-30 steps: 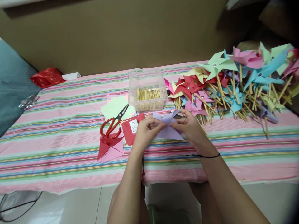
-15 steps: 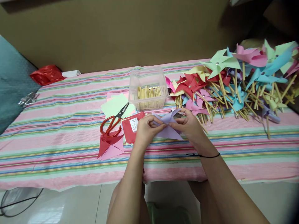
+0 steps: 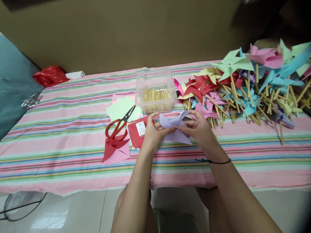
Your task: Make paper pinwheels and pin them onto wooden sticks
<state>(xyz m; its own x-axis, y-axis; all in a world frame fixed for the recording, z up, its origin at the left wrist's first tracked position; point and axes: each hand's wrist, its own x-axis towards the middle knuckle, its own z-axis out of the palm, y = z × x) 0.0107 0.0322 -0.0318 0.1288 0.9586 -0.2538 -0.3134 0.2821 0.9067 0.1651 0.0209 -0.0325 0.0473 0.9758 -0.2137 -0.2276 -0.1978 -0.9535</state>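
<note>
Between both hands, above the near part of the table, is a purple paper pinwheel point(image 3: 178, 136) with its blades folded in toward the middle. My left hand point(image 3: 155, 131) grips it from the left, thumb pressed at the centre. From the right, my right hand point(image 3: 198, 129) pinches it, its thumb also meeting the centre. The fingers behind the paper are partly hidden. Just left of my left hand lies a stack of red paper squares point(image 3: 135, 136) with a small white labelled box point(image 3: 141, 128) on top.
Red-handled scissors point(image 3: 118, 128) lie over pale green paper point(image 3: 119, 109) and cut red and pink paper point(image 3: 118, 152). Behind the hands stands a clear plastic box point(image 3: 155, 77) of short sticks. Finished pinwheels point(image 3: 233, 66) pile up at right; a red plastic bag point(image 3: 50, 76) sits far left.
The purple pinwheel's blades are now gathered at the centre under both thumbs. My left fingers have shifted behind the paper, and the view has moved slightly.
</note>
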